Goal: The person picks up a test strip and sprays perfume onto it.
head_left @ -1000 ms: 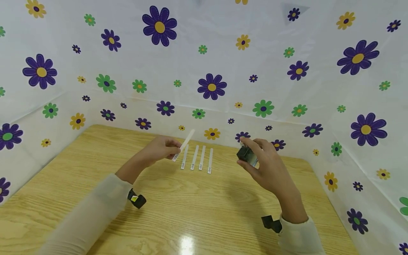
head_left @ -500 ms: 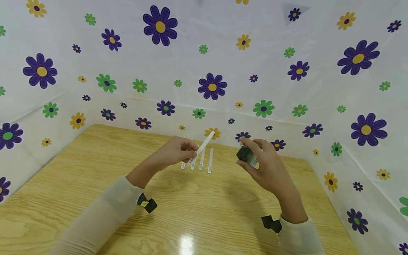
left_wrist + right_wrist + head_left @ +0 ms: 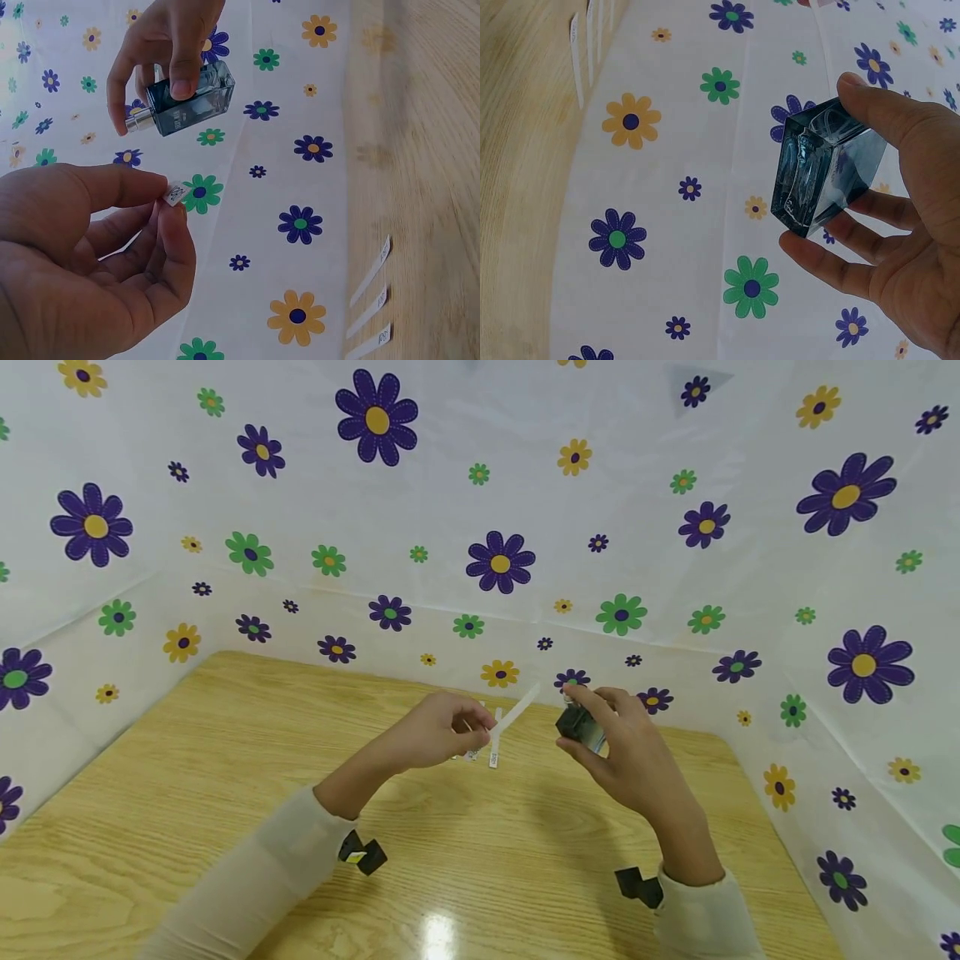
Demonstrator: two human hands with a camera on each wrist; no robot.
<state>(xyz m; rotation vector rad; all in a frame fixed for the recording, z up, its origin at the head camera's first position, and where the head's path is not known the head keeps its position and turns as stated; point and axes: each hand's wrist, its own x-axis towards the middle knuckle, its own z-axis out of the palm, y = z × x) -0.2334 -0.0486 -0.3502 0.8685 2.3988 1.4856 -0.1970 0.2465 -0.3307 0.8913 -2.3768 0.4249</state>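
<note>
My left hand (image 3: 442, 732) pinches a white paper test strip (image 3: 516, 710) by its printed end, its free end slanting up to the right. The strip's small label shows between thumb and forefinger in the left wrist view. To the right, my right hand (image 3: 630, 747) holds a blue-tinted glass perfume bottle (image 3: 196, 99) above the table, tilted, one finger at its silver spray top (image 3: 139, 120). In the right wrist view the bottle's thick glass base faces the camera. The strip's free end reaches close to the bottle's spray side in the head view.
Several more labelled strips (image 3: 369, 309) lie in a row on the wooden table (image 3: 480, 860), partly behind my left hand in the head view. A flower-patterned white sheet (image 3: 420, 510) closes off the back and sides. Small black devices sit at both wrists.
My left hand has moved right with the strip, passing over the row of strips toward the bottle. My right hand and the bottle have stayed nearly still.
</note>
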